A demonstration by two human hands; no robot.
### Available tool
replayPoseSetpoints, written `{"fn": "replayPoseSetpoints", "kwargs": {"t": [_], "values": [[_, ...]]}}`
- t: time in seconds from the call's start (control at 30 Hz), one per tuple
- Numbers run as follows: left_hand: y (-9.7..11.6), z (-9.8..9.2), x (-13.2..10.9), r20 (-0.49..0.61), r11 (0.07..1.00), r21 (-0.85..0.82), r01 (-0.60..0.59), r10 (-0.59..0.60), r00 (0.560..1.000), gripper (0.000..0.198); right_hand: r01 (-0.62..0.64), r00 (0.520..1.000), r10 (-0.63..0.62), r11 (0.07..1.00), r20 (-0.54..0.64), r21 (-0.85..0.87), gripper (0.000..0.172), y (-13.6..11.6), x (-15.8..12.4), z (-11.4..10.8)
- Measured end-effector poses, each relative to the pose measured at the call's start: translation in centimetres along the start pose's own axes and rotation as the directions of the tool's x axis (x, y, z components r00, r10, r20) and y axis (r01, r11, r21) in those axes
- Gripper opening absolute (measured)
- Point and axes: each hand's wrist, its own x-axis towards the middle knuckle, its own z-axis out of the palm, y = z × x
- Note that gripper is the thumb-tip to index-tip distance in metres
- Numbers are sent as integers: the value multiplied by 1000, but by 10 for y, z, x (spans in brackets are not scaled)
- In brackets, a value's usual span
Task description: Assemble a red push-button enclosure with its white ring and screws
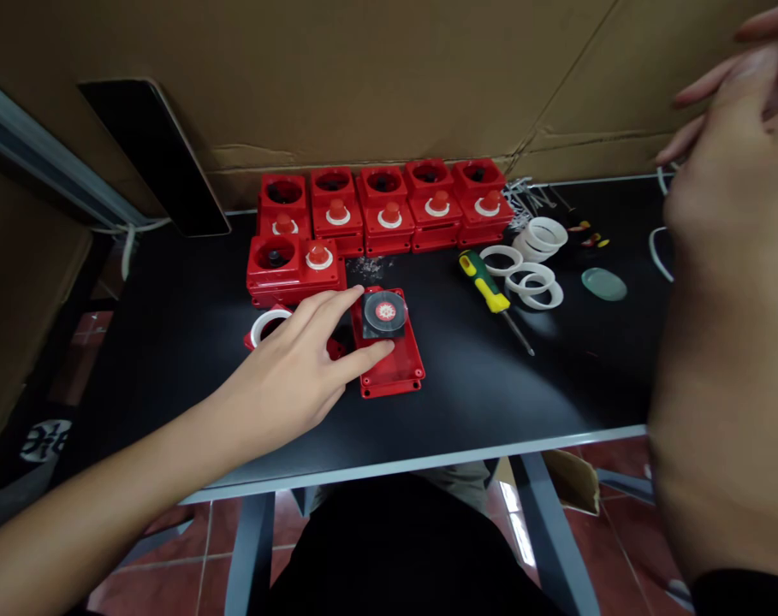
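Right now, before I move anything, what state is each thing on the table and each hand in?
left hand, open, fingers on the red plate beside the black disc.
right hand, raised, open, blurred, nothing visibly held.
black disc, lying on the red plate.
red plate, lying flat.
screwdriver, lying flat, untouched.
white rings, loose, some overlapping.
red housings, upright in rows, buttons fitted.

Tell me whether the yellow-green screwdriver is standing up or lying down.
Lying down: the screwdriver rests full length on the black table, handle toward the red boxes, tip toward the near edge.
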Motion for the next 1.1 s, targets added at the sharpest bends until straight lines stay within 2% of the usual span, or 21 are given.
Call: {"fn": "replayPoseSetpoints", "kwargs": {"t": [0.1,0.2,0.27,0.33,0.4,0.47,0.53,0.63,0.7,0.77,0.8,0.87,0.93,1.1], "values": [[0,0,1,1,1000,0,-4,4,1000,56,0,999,-2,998,-39,-60,22,-12,-5,7],[-3,-7,3,-3,1000,-3,-23,23,1000,52,-36,999,37,997,15,-75,33,-27,-14,19],[-7,-18,4,-31,997,-16,-71,70,997,41,-43,997,47,996,53,-72,36,-35,-19,24],[-13,-34,5,-94,993,-21,-118,116,989,20,-39,996,44,997,74,-69,37,-39,-23,27],[-20,-51,5,-58,999,16,-37,38,998,7,-37,996,43,997,76,-73,39,-41,-25,29],[-26,-64,2,32,992,64,111,-113,993,12,-35,996,41,996,79,-78,41,-41,-26,30],[-32,-71,-1,81,960,134,248,-260,962,20,-30,995,37,997,87,-77,40,-41,-28,33],[-37,-68,-4,191,917,164,364,-391,900,33,-7,995,15,997,104,-75,34,-41,-33,37],[-38,-61,-6,274,880,194,434,-473,837,43,12,992,-1,997,129,-82,31,-43,-39,41],[-37,-53,-8,311,841,232,489,-540,782,53,32,983,-16,996,183,-85,29,-46,-45,43],[-37,-50,-9,317,835,235,498,-550,773,55,41,976,-21,995,217,-86,29,-47,-47,44],[-38,-46,-11,324,848,224,480,-529,784,52,51,957,-23,995,289,-90,29,-51,-52,46],[-42,-45,-15,323,875,208,437,-483,814,45,46,940,-12,995,340,-90,29,-53,-54,47],[-57,-54,-20,218,917,75,392,-399,891,46,9,929,16,998,369,-67,29,-46,-54,49]]}}
